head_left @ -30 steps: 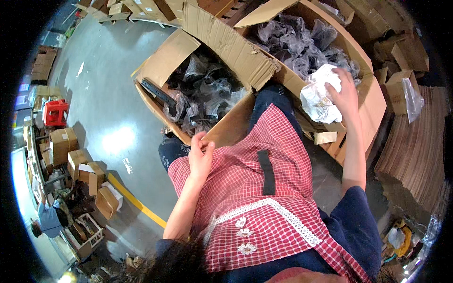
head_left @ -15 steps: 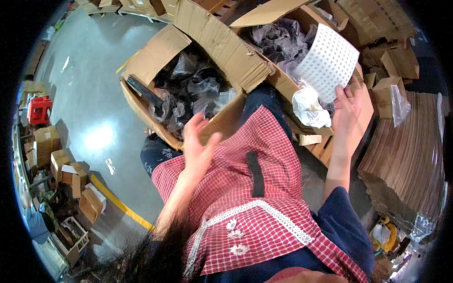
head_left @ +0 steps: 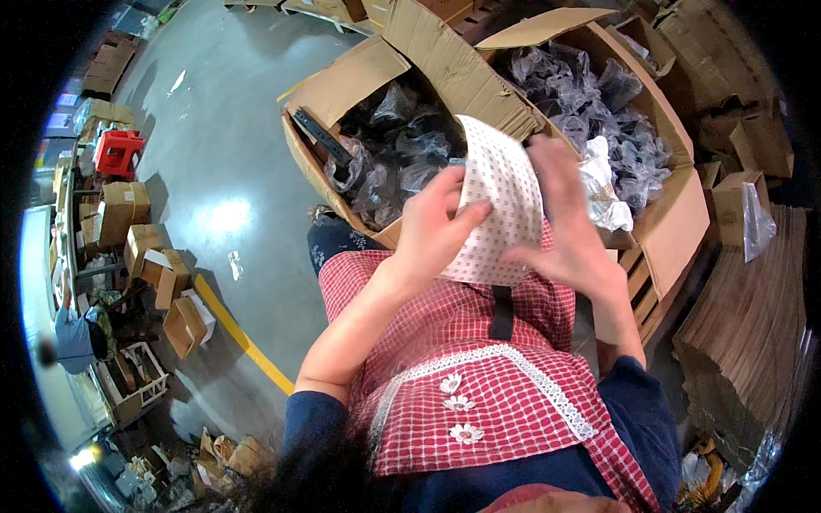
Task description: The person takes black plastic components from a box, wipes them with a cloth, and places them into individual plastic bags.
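Left hand (head_left: 432, 227) fingers pinched on the left edge of a white dotted sheet (head_left: 500, 201), thumb on its face; right hand (head_left: 564, 227) closed on the right edge, fingers wrapped behind so the tips don't show. Sheet held upright, slightly curled, over the lap between the body and the boxes, clear of both. Change: a second ago the left hand was resting at the red checked apron (head_left: 479, 376) and the right was up at the right-hand box holding a crumpled white wad; half a second ago the right alone held the sheet out to the side while the left was swinging up. Now both hands meet on it, so my read is the sheet is up for handling: peeling or picking something off it, not reaching into a box. The white wad (head_left: 603, 192) sits at the near edge of the right box (head_left: 676, 222). Both cardboard boxes are open and full of dark parts in clear bags; the left box (head_left: 342, 85) has a long black piece at its rim. Right box sits on a wooden pallet (head_left: 654, 286). Floor (head_left: 205, 154) is grey polished concrete with a yellow line (head_left: 244, 338). Small cartons and a red stool (head_left: 115, 152) far left, flat cardboard stacked at right.
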`<state>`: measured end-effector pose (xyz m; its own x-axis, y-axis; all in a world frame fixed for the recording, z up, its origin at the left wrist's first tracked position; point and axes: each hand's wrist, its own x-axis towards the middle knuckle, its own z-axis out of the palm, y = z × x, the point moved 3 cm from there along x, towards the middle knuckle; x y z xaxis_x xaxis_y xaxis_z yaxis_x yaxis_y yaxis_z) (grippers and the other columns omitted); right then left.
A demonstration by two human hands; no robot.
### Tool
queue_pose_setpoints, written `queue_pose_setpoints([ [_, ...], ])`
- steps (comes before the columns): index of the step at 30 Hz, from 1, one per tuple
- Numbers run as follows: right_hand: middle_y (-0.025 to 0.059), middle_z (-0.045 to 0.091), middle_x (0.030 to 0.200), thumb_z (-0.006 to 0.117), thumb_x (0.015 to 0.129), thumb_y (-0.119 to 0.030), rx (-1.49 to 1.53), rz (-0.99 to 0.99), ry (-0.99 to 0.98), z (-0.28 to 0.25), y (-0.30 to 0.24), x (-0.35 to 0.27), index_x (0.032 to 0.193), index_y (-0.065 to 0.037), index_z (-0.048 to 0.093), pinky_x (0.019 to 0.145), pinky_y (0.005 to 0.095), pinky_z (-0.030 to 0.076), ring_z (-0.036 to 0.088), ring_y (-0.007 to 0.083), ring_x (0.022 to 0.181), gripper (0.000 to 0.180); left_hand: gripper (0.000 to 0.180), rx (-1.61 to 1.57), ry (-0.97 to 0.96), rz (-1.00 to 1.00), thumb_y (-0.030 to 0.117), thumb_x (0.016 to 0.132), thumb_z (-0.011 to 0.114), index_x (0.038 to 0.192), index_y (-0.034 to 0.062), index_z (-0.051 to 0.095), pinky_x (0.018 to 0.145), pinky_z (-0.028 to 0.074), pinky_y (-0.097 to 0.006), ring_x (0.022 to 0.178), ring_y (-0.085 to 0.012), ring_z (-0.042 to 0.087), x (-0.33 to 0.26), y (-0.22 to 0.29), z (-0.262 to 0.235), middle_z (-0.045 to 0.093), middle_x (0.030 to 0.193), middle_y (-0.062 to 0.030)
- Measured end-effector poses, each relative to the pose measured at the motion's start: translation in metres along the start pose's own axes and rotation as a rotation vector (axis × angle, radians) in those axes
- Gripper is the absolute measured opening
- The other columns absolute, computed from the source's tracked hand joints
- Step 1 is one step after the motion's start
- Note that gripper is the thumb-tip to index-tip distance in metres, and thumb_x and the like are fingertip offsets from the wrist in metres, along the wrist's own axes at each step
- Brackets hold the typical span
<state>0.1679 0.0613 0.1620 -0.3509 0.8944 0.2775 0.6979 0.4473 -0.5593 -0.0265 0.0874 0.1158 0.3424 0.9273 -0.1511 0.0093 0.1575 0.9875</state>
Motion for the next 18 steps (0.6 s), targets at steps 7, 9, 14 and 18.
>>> queue_pose_setpoints([
  [7, 0.0138, 0.063, 0.120, 0.084, 0.075, -0.020, 0.458, 0.289, 0.051, 0.022, 0.002, 0.000, 0.147, -0.009, 0.037, 0.095, 0.0361, 0.051, 0.063, 0.0259, 0.114, 0.086, 0.032, -0.357, 0.111, 0.219, 0.021, 0.103, 0.053, 0.124, -0.0008, 0.061, 0.094, 0.050, -0.030, 0.101, -0.0159, 0.066, -0.018, 0.038, -0.029, 0.073, 0.102, -0.0100],
  [9, 0.0116, 0.063, 0.120, 0.083, 0.077, -0.018, 0.782, 0.378, 0.106, 0.028, 0.006, -0.005, 0.145, -0.006, 0.038, 0.096, 0.0356, 0.050, 0.062, 0.0240, 0.114, 0.083, 0.040, -0.356, 0.248, 0.274, 0.027, 0.101, 0.057, 0.132, 0.0009, 0.055, 0.102, 0.046, -0.035, 0.117, -0.0194, 0.059, -0.019, 0.031, -0.045, 0.066, 0.121, -0.0120],
  [14, 0.0109, 0.057, 0.126, 0.080, 0.081, -0.016, 1.001, 0.358, 0.129, 0.060, 0.006, -0.014, 0.148, -0.003, 0.031, 0.097, 0.0343, 0.048, 0.059, 0.0190, 0.114, 0.084, 0.085, -0.458, -0.001, 0.249, 0.051, 0.089, 0.070, 0.147, 0.0006, 0.036, 0.110, 0.041, -0.038, 0.131, -0.0235, 0.051, -0.028, 0.001, -0.003, 0.052, 0.142, -0.0161],
  [18, 0.0153, 0.054, 0.131, 0.076, 0.085, -0.022, 0.806, 0.332, 0.043, 0.060, -0.006, -0.014, 0.152, -0.004, 0.020, 0.099, 0.0354, 0.047, 0.057, 0.0206, 0.117, 0.090, 0.070, -0.670, -0.029, 0.166, 0.021, 0.093, 0.072, 0.149, 0.0042, 0.035, 0.106, 0.044, -0.035, 0.127, -0.0200, 0.053, -0.040, 0.007, 0.024, 0.051, 0.142, -0.0145],
])
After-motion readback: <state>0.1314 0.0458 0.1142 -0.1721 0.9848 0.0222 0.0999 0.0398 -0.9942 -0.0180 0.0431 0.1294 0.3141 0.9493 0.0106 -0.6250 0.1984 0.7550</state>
